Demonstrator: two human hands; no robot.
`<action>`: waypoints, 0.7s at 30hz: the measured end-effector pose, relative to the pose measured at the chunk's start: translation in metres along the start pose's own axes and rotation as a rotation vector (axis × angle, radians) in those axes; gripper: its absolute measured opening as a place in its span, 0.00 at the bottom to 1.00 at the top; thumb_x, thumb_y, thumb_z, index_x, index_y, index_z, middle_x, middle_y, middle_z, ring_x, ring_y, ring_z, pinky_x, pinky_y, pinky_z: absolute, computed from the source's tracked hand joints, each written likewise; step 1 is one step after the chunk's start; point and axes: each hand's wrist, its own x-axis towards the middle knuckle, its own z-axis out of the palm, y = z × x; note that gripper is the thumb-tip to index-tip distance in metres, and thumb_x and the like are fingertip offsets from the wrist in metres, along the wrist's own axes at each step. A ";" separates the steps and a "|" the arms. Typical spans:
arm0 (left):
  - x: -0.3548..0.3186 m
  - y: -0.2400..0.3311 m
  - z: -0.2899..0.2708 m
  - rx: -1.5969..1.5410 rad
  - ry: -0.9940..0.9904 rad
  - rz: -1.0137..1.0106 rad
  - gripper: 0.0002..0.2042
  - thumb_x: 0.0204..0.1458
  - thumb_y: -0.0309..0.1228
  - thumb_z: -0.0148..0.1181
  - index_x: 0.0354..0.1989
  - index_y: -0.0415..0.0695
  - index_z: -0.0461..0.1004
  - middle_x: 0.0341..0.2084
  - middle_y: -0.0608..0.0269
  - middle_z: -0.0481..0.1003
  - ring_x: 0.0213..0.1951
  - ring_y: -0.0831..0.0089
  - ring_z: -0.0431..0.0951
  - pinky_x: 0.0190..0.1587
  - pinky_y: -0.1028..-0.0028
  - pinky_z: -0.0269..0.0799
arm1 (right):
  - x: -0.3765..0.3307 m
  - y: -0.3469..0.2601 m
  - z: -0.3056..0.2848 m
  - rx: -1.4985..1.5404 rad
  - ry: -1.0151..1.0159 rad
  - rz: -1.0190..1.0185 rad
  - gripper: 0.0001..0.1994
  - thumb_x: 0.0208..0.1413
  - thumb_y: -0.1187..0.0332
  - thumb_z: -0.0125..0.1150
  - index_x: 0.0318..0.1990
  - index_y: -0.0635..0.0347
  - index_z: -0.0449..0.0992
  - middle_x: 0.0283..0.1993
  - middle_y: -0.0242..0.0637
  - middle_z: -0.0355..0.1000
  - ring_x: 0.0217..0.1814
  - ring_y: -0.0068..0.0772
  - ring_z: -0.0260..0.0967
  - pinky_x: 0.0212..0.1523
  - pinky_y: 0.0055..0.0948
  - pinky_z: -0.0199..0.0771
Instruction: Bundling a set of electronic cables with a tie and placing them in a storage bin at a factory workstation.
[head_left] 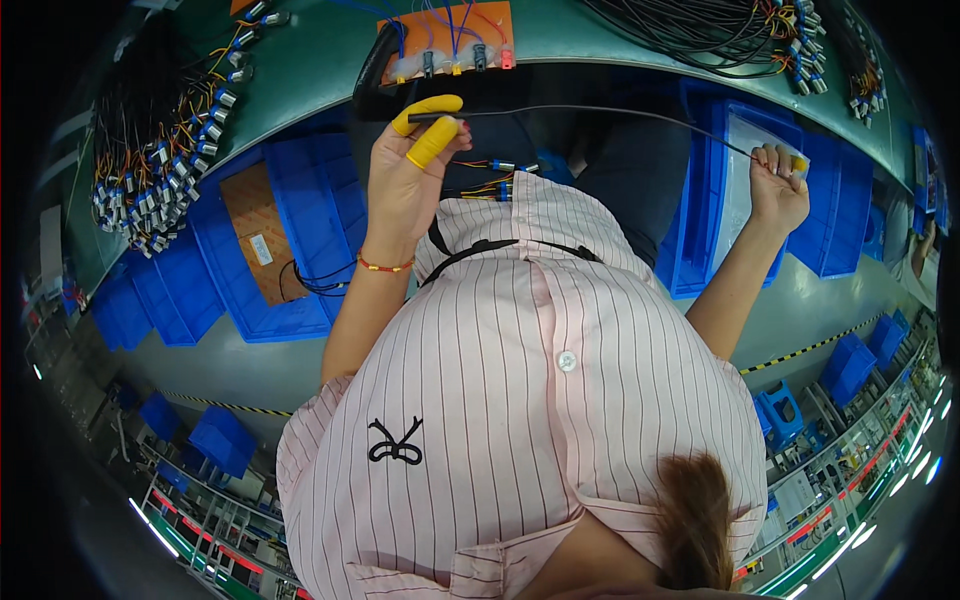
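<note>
Both grips pinch my black cable: left hand upper centre, right hand upper right.

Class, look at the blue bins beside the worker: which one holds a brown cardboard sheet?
The blue bin beside the left hand; the brown cardboard sheet lies inside it, unlike the others.

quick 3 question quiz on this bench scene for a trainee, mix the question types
1. True or false: the left hand wears yellow finger cots.
2. What do both hands hold? A) a thin black cable B) a screwdriver C) a roll of tape
3. Fill in: the right hand pinches the cable above a ____ bin.

Key: 1 true; 2 A; 3 blue
</note>
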 end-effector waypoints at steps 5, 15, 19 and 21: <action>0.001 0.003 0.018 -0.215 -0.032 -0.023 0.15 0.63 0.28 0.51 0.54 0.33 0.70 0.39 0.54 0.76 0.38 0.70 0.78 0.41 0.74 0.76 | 0.001 0.010 -0.002 -0.080 0.095 -0.066 0.19 0.34 0.72 0.46 0.39 0.68 0.67 0.24 0.37 0.51 0.28 0.31 0.44 0.36 0.33 0.49; 0.004 -0.006 0.017 -0.217 -0.089 -0.118 0.14 0.64 0.29 0.50 0.52 0.32 0.70 0.30 0.59 0.74 0.23 0.82 0.70 0.28 0.84 0.67 | 0.000 0.044 0.014 -0.224 -0.002 -0.016 0.19 0.38 0.70 0.48 0.41 0.70 0.69 0.25 0.37 0.54 0.29 0.31 0.48 0.39 0.33 0.51; 0.007 -0.010 0.014 -0.258 -0.075 -0.189 0.12 0.64 0.29 0.50 0.49 0.32 0.72 0.26 0.61 0.73 0.20 0.85 0.65 0.25 0.86 0.62 | 0.008 0.047 0.003 -0.223 -0.172 0.081 0.19 0.39 0.69 0.50 0.41 0.71 0.70 0.26 0.36 0.56 0.30 0.31 0.49 0.40 0.32 0.52; 0.009 -0.012 0.013 -0.273 -0.064 -0.205 0.12 0.64 0.29 0.50 0.48 0.32 0.73 0.25 0.62 0.72 0.19 0.86 0.63 0.24 0.86 0.60 | 0.004 0.057 0.016 -0.229 -0.091 0.062 0.20 0.39 0.69 0.50 0.42 0.72 0.71 0.26 0.36 0.56 0.30 0.31 0.49 0.40 0.32 0.52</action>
